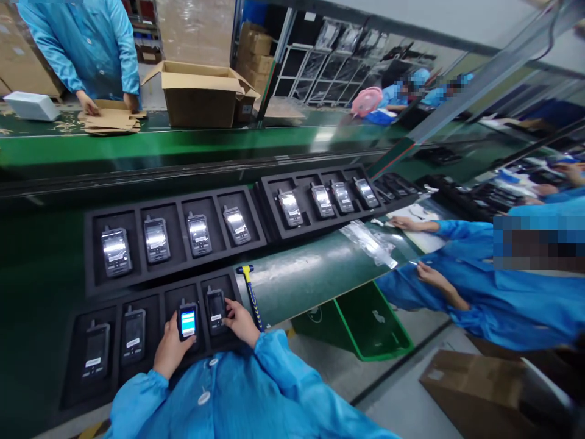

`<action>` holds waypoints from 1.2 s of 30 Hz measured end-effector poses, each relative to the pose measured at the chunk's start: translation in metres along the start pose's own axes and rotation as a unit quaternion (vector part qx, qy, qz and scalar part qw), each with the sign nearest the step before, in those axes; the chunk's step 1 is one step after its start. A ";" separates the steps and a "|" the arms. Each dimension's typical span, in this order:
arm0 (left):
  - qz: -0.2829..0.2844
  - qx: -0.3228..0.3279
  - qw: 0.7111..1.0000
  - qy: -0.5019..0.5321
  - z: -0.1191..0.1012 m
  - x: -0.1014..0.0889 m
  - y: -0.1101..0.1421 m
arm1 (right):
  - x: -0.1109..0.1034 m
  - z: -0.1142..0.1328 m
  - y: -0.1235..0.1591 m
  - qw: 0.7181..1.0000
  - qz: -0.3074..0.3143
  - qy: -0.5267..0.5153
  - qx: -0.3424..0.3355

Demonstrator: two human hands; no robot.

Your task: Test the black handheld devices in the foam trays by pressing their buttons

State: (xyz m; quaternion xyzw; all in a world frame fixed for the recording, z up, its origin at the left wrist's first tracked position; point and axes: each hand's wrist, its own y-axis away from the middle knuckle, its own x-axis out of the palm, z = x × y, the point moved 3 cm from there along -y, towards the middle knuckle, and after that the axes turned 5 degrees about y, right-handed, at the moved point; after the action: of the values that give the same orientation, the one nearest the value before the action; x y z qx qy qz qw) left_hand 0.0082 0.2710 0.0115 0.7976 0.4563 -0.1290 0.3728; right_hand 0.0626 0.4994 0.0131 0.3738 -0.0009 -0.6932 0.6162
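Observation:
A black foam tray (155, 292) lies nearest me and holds several handsets. My left hand (170, 349) is wrapped round a handset with a lit blue screen (187, 321), lifted a little above its slot. My right hand (240, 318) rests its fingers on the dark-screened handset (216, 308) in the rightmost slot. Two further handsets (133, 334) sit in the left slots. Both my sleeves are blue.
Two more trays (178, 204) of film-covered handsets lie behind. A yellow-and-blue tool (250, 291) rests right of the near tray. A co-worker in blue (479, 286) handles clear film (372, 242) at the right. Another person (91, 42) folds cardboard beyond the belt, beside an open carton (201, 94).

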 end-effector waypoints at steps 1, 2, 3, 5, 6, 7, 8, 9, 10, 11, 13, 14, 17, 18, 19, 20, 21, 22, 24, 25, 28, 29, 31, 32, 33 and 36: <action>-0.001 0.000 1.000 -0.001 0.001 0.000 0.000 | 0.000 0.000 0.000 1.000 0.001 0.000 -0.002; -0.001 0.000 1.000 -0.004 0.001 0.000 0.000 | 0.000 0.000 0.000 1.000 0.002 0.000 -0.004; -0.002 0.000 1.000 -0.006 0.002 0.000 0.000 | -0.001 0.000 0.001 1.000 0.002 0.000 -0.006; -0.001 -0.002 1.000 -0.013 0.002 0.001 0.000 | -0.002 0.001 0.001 1.000 0.003 0.002 -0.008; -0.003 -0.004 1.000 -0.018 0.001 0.001 0.001 | -0.002 0.002 0.001 1.000 0.005 0.002 -0.009; -0.006 -0.006 1.000 -0.023 0.001 0.001 0.001 | -0.002 0.002 0.001 1.000 0.005 0.003 -0.009; -0.008 -0.008 1.000 -0.028 0.000 0.001 0.002 | -0.002 0.002 0.001 1.000 0.005 0.004 -0.008; -0.010 -0.009 0.999 -0.033 -0.001 0.002 0.002 | -0.002 0.003 0.000 1.000 0.004 0.005 -0.004; -0.011 -0.012 0.999 -0.037 -0.002 0.002 0.003 | -0.002 0.003 0.000 1.000 0.003 0.006 -0.001; -0.011 -0.014 0.999 -0.039 -0.002 0.002 0.003 | -0.002 0.003 0.000 1.000 0.001 0.007 0.003; -0.010 -0.019 0.999 -0.037 -0.002 0.003 0.004 | -0.001 0.004 0.000 1.000 0.001 0.006 0.006; -0.009 -0.022 0.999 -0.034 -0.002 0.003 0.004 | -0.001 0.004 0.000 1.000 0.002 0.005 0.006; -0.011 -0.027 0.999 -0.026 -0.003 0.003 0.004 | -0.003 0.006 0.000 1.000 0.006 0.000 0.004; -0.012 -0.027 0.999 -0.025 -0.003 0.002 0.005 | -0.003 0.006 0.000 1.000 0.007 -0.001 0.004; -0.011 -0.027 0.999 -0.024 -0.004 0.002 0.005 | -0.003 0.006 0.000 1.000 0.008 -0.001 0.004; -0.010 -0.029 0.999 -0.024 -0.005 0.001 0.005 | -0.004 0.006 0.000 1.000 0.009 -0.001 0.005; -0.008 -0.031 0.999 -0.025 -0.006 0.001 0.006 | -0.004 0.006 0.000 1.000 0.010 -0.001 0.005; -0.006 -0.033 0.999 -0.027 -0.008 0.000 0.007 | -0.004 0.006 0.001 1.000 0.010 -0.001 0.006; -0.001 -0.041 0.999 -0.033 -0.011 -0.002 0.008 | -0.004 0.007 0.001 1.000 0.010 0.001 0.008; 0.002 -0.043 0.998 -0.037 -0.012 -0.003 0.009 | -0.005 0.007 0.001 1.000 0.010 0.003 0.009; 0.007 -0.048 0.998 -0.042 -0.016 -0.004 0.010 | -0.005 0.008 0.002 1.000 0.013 0.008 0.010; 0.007 -0.049 0.998 -0.042 -0.017 -0.005 0.010 | -0.005 0.009 0.002 1.000 0.015 0.010 0.010; 0.006 -0.050 0.998 -0.039 -0.019 -0.005 0.011 | -0.005 0.010 0.003 1.000 0.018 0.014 0.010; 0.006 -0.049 0.998 -0.035 -0.020 -0.006 0.012 | -0.006 0.010 0.004 1.000 0.019 0.016 0.011; 0.008 -0.047 0.998 -0.033 -0.021 -0.006 0.012 | -0.007 0.011 0.004 1.000 0.022 0.017 0.010; 0.011 -0.054 0.998 -0.044 -0.021 -0.007 0.011 | -0.010 0.015 0.002 0.999 0.031 0.018 -0.003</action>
State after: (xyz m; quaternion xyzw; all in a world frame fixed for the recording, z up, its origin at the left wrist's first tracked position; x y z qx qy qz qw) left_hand 0.0103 0.2787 0.0347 0.7749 0.4368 -0.1351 0.4365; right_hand 0.0562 0.5010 0.0303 0.3843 0.0012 -0.6669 0.6384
